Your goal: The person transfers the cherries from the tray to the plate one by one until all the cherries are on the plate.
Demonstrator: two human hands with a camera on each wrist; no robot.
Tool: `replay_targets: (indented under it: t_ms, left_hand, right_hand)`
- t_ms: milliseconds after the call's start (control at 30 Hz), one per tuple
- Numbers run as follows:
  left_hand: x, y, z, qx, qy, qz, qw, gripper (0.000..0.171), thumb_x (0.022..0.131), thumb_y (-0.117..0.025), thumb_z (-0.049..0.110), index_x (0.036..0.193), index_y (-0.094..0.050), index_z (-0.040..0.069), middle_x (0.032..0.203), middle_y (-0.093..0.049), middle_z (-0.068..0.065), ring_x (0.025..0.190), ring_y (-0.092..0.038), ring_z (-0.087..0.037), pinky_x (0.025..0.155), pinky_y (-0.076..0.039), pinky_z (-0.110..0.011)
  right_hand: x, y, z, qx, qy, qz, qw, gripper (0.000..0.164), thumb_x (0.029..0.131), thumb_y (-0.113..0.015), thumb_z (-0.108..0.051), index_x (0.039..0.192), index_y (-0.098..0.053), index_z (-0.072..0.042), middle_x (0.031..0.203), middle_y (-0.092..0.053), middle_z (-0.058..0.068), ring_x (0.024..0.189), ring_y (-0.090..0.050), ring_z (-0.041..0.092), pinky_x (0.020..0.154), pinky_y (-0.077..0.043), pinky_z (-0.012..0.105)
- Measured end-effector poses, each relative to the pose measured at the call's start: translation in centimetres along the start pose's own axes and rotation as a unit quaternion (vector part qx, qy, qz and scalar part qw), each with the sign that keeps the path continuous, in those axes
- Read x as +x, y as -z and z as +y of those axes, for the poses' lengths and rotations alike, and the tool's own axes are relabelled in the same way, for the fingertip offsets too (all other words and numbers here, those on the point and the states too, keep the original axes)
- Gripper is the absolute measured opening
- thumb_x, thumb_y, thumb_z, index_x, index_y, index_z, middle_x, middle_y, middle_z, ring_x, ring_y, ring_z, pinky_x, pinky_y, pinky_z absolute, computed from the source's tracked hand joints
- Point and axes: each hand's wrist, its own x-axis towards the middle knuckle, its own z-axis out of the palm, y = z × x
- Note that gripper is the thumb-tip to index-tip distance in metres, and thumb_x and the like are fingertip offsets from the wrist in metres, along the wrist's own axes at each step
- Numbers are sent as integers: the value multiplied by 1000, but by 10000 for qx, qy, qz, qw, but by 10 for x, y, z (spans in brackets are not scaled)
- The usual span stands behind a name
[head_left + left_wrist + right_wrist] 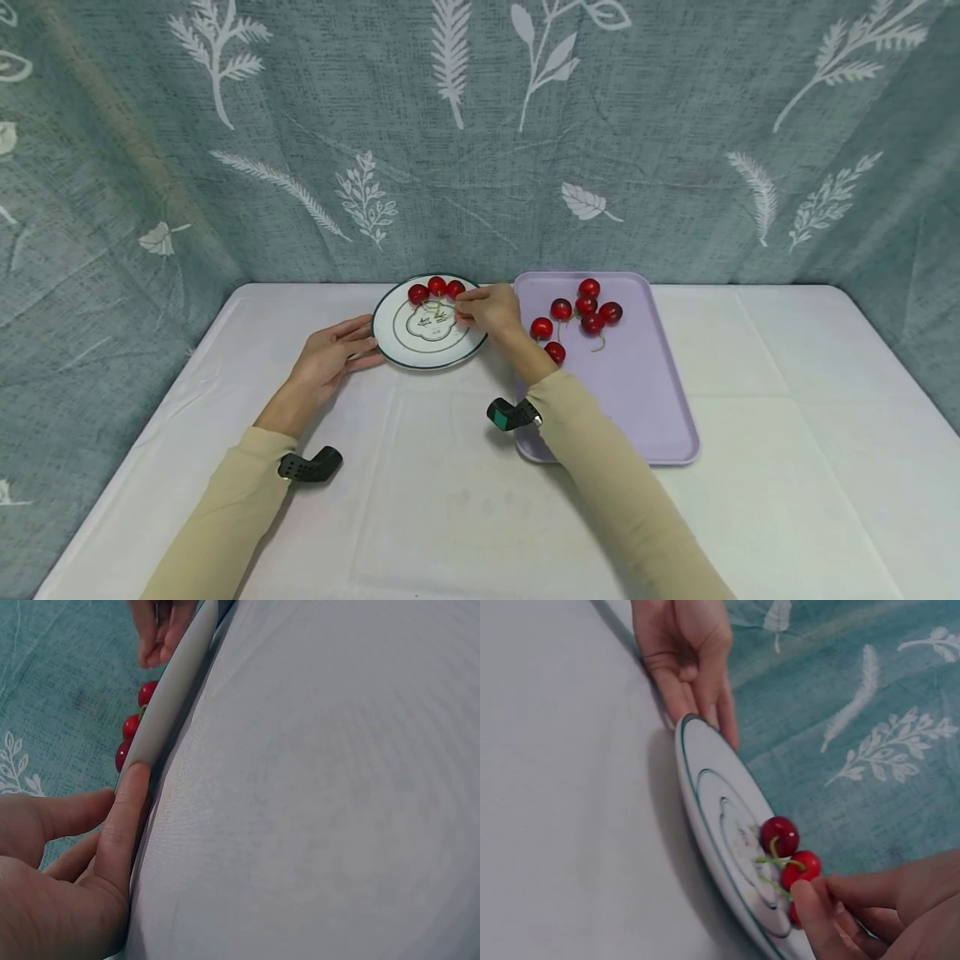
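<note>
My left hand [330,354] grips the near-left rim of a white plate [405,346] with a dark rim line. In the left wrist view, the thumb and a finger [124,825] meet the plate's edge. Three red cherries [437,286] with green stems sit along the plate's far side. Over the plate's right part is my right hand [491,308], its fingertips drawn together beside the rightmost cherry [455,289]. From the right wrist, those fingers [814,915] partly cover that cherry; whether they pinch a stem I cannot tell.
To the right, a lilac tray [637,392] holds several dark red cherries [592,323] towards its far end, and my right forearm crosses its left side. A white cloth covers the table [420,500]. Behind hangs a grey-green curtain [480,183] with white leaf prints.
</note>
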Motion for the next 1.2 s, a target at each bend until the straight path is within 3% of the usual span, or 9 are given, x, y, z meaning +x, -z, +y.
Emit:
replay_targets:
  t_ms: [200, 433, 567, 667, 900, 1067, 1200]
  left_hand:
    - [-1, 0, 0, 58, 34, 38, 10000, 59, 99, -49, -5, 154, -29, 5, 155, -32, -20, 88, -67, -3, 90, -59, -29]
    - [0, -1, 0, 74, 39, 56, 9999, 59, 99, -50, -5, 154, -29, 5, 154, -33, -20, 88, -67, -3, 90, -59, -29]
    - [1, -2, 1, 57, 33, 39, 10000, 59, 99, -50, -4, 154, -30, 5, 154, -33, -21, 88, -67, -3, 90, -59, -29]
    - [0, -1, 2, 93, 23, 16, 10000, 59, 99, -50, -5, 153, -30, 4, 154, -33, -21, 88, -67, -3, 90, -59, -28]
    - [0, 0, 6, 16, 69, 16, 10000, 60, 98, -49, -6, 154, -29, 4, 155, -31, -21, 87, -67, -3, 90, -59, -27]
    - [1, -1, 6, 1, 98, -18, 10000, 60, 98, -49, -6, 154, -28, 4, 155, -31, -21, 87, -67, -4, 91, -58, -28]
    - [0, -1, 7, 12, 130, -22, 9999, 60, 99, -49, -6, 154, -28, 4, 155, -31, -21, 87, -68, -4, 90, -59, -28]
  right_hand:
    - [-5, 8, -9, -29, 125, -363, 9993, 22, 91, -65, 3, 111, -69, 12, 106, -69, 27, 63, -64, 11, 85, -61, 39]
    - [-13, 28, -26, -324, 68, -963, 9948, 25, 94, -65, -4, 115, -68, 8, 111, -69, 24, 85, -70, 24, 88, -61, 40]
    - [-19, 46, -35, -615, 181, -1114, 9917, 27, 94, -65, -8, 117, -68, 7, 111, -69, 23, 85, -71, 23, 87, -62, 39]
    - [-20, 60, -40, -713, 231, -1078, 9913, 27, 95, -65, -8, 117, -68, 7, 110, -69, 23, 81, -71, 19, 89, -60, 42]
    - [-23, 94, -44, -1362, 418, -961, 9851, 31, 94, -67, -12, 120, -67, 5, 111, -70, 21, 94, -70, 30, 92, -58, 49]
    - [-29, 120, -33, -1871, 689, -593, 9781, 28, 94, -67, -16, 113, -71, 4, 104, -72, 20, 95, -69, 36, 86, -61, 47]
    - [-34, 145, -20, -2138, 705, -368, 9736, 27, 94, -67, -17, 110, -72, 5, 100, -73, 19, 88, -71, 31, 79, -64, 40]
